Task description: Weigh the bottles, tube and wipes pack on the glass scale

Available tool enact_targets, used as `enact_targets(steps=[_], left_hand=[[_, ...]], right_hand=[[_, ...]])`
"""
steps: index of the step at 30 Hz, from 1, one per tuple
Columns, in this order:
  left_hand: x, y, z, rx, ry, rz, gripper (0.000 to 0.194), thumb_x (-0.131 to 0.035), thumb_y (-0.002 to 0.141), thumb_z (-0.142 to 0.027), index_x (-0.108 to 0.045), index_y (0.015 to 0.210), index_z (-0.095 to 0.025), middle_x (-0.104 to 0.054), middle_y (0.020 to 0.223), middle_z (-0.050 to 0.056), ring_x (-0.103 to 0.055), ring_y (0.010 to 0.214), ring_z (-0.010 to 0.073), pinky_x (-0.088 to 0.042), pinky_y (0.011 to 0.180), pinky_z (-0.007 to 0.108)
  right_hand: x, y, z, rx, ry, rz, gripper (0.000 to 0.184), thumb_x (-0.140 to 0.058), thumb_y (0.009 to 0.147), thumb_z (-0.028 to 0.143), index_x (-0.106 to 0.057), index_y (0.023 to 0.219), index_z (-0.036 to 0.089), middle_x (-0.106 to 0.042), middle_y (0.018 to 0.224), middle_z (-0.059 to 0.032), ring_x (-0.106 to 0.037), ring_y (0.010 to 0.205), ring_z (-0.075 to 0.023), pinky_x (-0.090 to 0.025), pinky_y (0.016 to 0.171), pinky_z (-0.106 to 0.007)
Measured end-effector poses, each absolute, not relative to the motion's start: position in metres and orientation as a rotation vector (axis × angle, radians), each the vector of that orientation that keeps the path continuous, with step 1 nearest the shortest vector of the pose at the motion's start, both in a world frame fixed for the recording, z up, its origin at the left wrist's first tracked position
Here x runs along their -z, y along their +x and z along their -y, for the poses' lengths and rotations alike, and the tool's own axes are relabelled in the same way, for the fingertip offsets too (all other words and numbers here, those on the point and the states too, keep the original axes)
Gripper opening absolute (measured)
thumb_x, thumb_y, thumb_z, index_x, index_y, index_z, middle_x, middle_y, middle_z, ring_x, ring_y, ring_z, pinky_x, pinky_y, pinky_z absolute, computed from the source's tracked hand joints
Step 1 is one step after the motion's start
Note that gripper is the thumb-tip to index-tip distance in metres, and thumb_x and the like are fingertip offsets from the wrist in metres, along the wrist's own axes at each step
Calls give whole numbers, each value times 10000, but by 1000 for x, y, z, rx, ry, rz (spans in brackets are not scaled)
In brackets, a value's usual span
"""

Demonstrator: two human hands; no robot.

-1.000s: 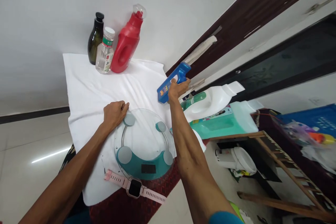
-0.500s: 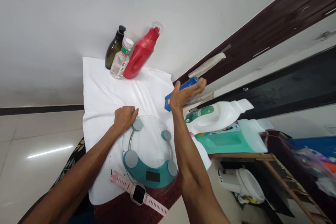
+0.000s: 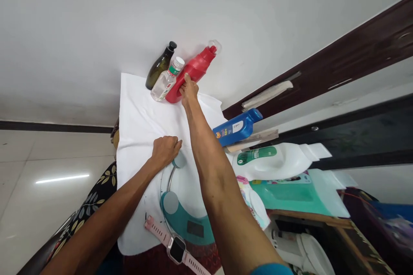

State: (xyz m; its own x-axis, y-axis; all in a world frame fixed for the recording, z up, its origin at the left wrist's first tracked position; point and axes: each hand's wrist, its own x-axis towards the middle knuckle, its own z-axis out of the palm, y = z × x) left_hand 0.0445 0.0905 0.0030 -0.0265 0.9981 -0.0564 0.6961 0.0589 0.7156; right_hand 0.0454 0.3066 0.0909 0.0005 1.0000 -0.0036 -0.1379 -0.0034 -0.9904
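Note:
My right hand [image 3: 189,90] reaches to the back and grips the red detergent bottle [image 3: 196,67] at its handle, thumb on the near side; the bottle leans against the wall. Closed like a fist, my left hand [image 3: 165,150] rests at the far left rim of a round glass bathroom scale [image 3: 182,220]; whatever lies under its fingers is hidden. The right forearm covers much of the scale. Beside the red bottle are a clear bottle with a white cap [image 3: 164,84] and a dark green pump-style bottle [image 3: 159,68]. A white towel [image 3: 138,120] lies beneath.
A blue bottle [image 3: 240,127], a white jug [image 3: 280,159] and a green-liquid bottle [image 3: 290,195] stand along the right side. A pink-strapped smartwatch [image 3: 177,249] lies at the front edge. Walls bound the back; a white bucket [image 3: 311,253] is low at right.
My right hand has moved from the blue bottle, left and back to the red bottle, and closed on its handle. My left hand stays by the scale's rim. The view has shifted.

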Motion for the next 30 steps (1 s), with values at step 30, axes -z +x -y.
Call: enact_targets(steps=[30], left_hand=[[-11,42,-88,-670,1700,-1801,431,-460,1128,-425,-701,845,-205,-763,894,98,-716,898,269,-327,729,360]], right_hand=[[-130,205,-155,-856,-1197,990,646,-810,814,749,-387,610,305,-298,504,105,-233,447,-97,-312,442,-325]])
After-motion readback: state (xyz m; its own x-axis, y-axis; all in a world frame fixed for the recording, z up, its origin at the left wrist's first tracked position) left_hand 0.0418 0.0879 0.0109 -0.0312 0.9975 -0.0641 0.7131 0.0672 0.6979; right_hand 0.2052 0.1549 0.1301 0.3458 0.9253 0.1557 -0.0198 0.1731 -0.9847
